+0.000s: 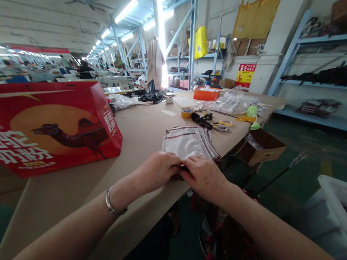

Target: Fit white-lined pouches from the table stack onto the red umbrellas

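A fanned stack of light grey fabric pieces [187,142] with dark reddish trim lies near the table's front edge. My left hand [163,168] and my right hand [203,176] meet at the near edge of this stack. Both have their fingers bent and closed, fingertips almost touching. They pinch at the near end of the fabric, though the fingers hide most of what lies between them. A metal bracelet [110,201] circles my left wrist.
A red bag with a camel picture [65,133] stands at the table's left. Beyond the stack lie a yellow tape roll [186,113], scissors [221,127], an orange box [206,94] and clear plastic bags [234,101]. A cardboard box [261,147] and white bin [334,209] are right.
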Demonstrator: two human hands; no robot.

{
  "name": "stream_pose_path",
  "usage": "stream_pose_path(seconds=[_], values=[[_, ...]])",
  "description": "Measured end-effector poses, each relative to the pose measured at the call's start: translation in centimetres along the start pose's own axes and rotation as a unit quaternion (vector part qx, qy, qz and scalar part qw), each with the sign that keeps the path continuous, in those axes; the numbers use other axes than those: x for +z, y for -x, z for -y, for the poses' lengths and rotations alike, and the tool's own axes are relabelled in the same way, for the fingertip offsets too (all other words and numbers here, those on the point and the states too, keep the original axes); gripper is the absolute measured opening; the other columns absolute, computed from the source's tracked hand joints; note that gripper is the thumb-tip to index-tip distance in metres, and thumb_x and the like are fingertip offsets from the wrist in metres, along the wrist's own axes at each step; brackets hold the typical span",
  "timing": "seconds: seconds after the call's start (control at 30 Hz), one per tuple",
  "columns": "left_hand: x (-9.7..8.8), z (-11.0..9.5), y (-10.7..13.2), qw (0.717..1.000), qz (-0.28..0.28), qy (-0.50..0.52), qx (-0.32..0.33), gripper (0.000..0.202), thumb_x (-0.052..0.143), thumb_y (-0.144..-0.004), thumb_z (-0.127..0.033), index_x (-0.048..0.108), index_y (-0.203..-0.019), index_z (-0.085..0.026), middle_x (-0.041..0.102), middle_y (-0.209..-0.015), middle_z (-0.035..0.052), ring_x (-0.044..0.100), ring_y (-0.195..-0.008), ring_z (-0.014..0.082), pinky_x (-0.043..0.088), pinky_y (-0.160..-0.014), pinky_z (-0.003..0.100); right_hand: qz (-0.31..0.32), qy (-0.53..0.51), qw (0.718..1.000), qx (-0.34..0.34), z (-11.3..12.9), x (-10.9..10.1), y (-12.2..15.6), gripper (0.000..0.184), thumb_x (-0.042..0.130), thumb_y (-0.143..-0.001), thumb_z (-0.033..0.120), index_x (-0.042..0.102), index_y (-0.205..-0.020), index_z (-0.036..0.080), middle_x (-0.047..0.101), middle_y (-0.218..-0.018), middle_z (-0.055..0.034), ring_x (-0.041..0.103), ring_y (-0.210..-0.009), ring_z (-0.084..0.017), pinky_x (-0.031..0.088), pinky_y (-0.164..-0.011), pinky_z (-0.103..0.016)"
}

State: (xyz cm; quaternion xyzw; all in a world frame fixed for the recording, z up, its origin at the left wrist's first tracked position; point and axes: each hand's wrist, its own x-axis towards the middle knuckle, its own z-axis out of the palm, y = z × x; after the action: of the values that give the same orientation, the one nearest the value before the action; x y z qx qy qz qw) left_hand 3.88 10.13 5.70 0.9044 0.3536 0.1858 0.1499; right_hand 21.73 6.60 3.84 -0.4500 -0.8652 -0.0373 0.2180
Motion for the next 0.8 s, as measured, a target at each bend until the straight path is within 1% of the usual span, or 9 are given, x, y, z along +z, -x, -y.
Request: stream_pose_path(seconds=[0.17, 0.3, 0.4, 0.5, 0.57, 0.6, 0.63, 0.73, 0.8], values=[[0.2, -0.4, 1.1, 1.000, -0.001, -0.006, 0.000, 0.023, 0.046, -0.083, -0.015, 0.068, -0.075, -0.017, 0.063, -0.072, 0.0030, 0.056, -0.066, 0.0127, 0.042, -0.063, 0.025, 0.087, 0.082, 0.993, 0.004, 0.5, 0.2, -0.5, 0.017, 0.044, -0.088, 0.016, 0.061, -0.085, 0.015, 0.065, -0.085, -0.0079, 0.060, -0.082, -0.020, 0.043, -0.074, -0.030], [0.6, -1.4, 2.5, 0.998, -0.062, -0.022, -0.005, 0.021, 0.047, -0.084, -0.016, 0.064, -0.071, -0.017, 0.060, -0.070, 0.0021, 0.054, -0.065, 0.0120, 0.041, -0.061, 0.024, 0.068, 0.116, 0.991, 0.001, 0.3, -0.2, 0.0, 0.016, 0.046, -0.085, 0.014, 0.060, -0.092, 0.018, 0.062, -0.095, -0.0086, 0.058, -0.090, -0.024, 0.044, -0.076, -0.032], [1.0, -1.9, 3.9, 0.993, -0.114, -0.030, -0.009, 0.018, 0.047, -0.082, -0.013, 0.062, -0.074, -0.018, 0.060, -0.075, 0.0016, 0.054, -0.068, 0.0119, 0.040, -0.063, 0.024, 0.042, 0.134, 0.987, 0.074, -0.7, -1.4, 0.7, 0.021, 0.043, -0.084, 0.012, 0.060, -0.096, 0.018, 0.061, -0.098, -0.0092, 0.058, -0.091, -0.023, 0.044, -0.075, -0.032], [2.5, -2.0, 5.1, 0.982, -0.173, -0.012, -0.074, 0.013, 0.051, -0.075, -0.011, 0.061, -0.075, -0.019, 0.059, -0.079, 0.0018, 0.054, -0.070, 0.0130, 0.040, -0.064, 0.025, 0.013, 0.112, 0.980, 0.163, -0.9, -3.1, 2.4, 0.026, 0.046, -0.082, 0.013, 0.057, -0.105, 0.018, 0.063, -0.098, -0.0085, 0.060, -0.089, -0.022, 0.045, -0.074, -0.030], [4.2, -2.3, 5.8, 0.961, -0.198, 0.108, -0.159, 0.009, 0.054, -0.070, -0.011, 0.059, -0.071, -0.018, 0.057, -0.068, -0.0001, 0.052, -0.061, 0.0117, 0.040, -0.056, 0.023, 0.002, 0.077, 0.984, 0.163, 0.2, -3.7, 4.2, 0.029, 0.048, -0.080, 0.015, 0.055, -0.108, 0.019, 0.064, -0.099, -0.0075, 0.060, -0.091, -0.021, 0.044, -0.078, -0.030], [5.1, -2.6, 6.1, 0.933, -0.210, 0.211, -0.204, 0.006, 0.054, -0.070, -0.013, 0.057, -0.070, -0.018, 0.055, -0.062, -0.0015, 0.050, -0.055, 0.0108, 0.038, -0.050, 0.021, 0.009, 0.063, 0.986, 0.155, 1.1, -3.6, 5.4, 0.027, 0.049, -0.081, 0.015, 0.055, -0.106, 0.019, 0.064, -0.099, -0.0071, 0.060, -0.092, -0.021, 0.044, -0.079, -0.029], [6.0, -3.0, 6.4, 0.886, -0.220, 0.328, -0.243, 0.003, 0.055, -0.070, -0.016, 0.055, -0.071, -0.018, 0.055, -0.059, -0.0026, 0.049, -0.051, 0.0102, 0.037, -0.046, 0.020, 0.030, 0.055, 0.987, 0.150, 2.1, -3.2, 6.6, 0.023, 0.047, -0.081, 0.013, 0.056, -0.102, 0.019, 0.065, -0.096, -0.0070, 0.060, -0.089, -0.020, 0.044, -0.077, -0.029], [8.2, -4.7, 7.2, 0.685, -0.238, 0.614, -0.313, 0.017, 0.066, -0.068, -0.024, 0.053, -0.078, -0.018, 0.060, -0.064, -0.0027, 0.054, -0.050, 0.0095, 0.041, -0.041, 0.017, 0.163, 0.025, 0.975, 0.149, 4.7, -0.1, 10.3, 0.022, 0.044, -0.080, 0.005, 0.059, -0.090, 0.017, 0.066, -0.084, -0.0072, 0.062, -0.075, -0.018, 0.043, -0.065, -0.026], [9.5, -5.7, 7.7, 0.594, -0.229, 0.692, -0.341, 0.027, 0.074, -0.061, -0.022, 0.055, -0.080, -0.018, 0.063, -0.068, -0.0018, 0.058, -0.055, 0.0100, 0.049, -0.047, 0.019, 0.229, -0.030, 0.960, 0.161, 5.2, 2.6, 12.5, 0.024, 0.043, -0.078, 0.003, 0.060, -0.089, 0.016, 0.067, -0.082, -0.0082, 0.063, -0.070, -0.018, 0.041, -0.061, -0.025]])
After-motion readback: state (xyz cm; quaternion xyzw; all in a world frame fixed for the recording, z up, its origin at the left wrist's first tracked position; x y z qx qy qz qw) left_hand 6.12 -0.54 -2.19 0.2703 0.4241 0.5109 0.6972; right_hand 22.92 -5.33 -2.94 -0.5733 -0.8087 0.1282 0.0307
